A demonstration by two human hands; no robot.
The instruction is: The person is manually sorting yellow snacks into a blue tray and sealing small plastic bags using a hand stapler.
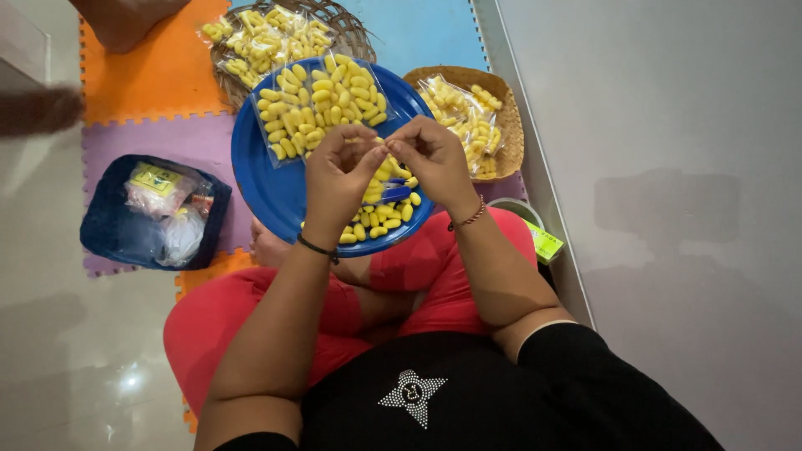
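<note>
Head view: both hands, left hand (338,179) and right hand (433,159), pinch together over the blue tray (259,179) of yellow cocoons (376,221); pinched item hidden. Firm, steady fingertips seem best.

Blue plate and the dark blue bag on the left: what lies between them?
In the head view, only a strip of purple foam mat separates the blue plate from the dark blue bag; nothing rests on that strip.
</note>
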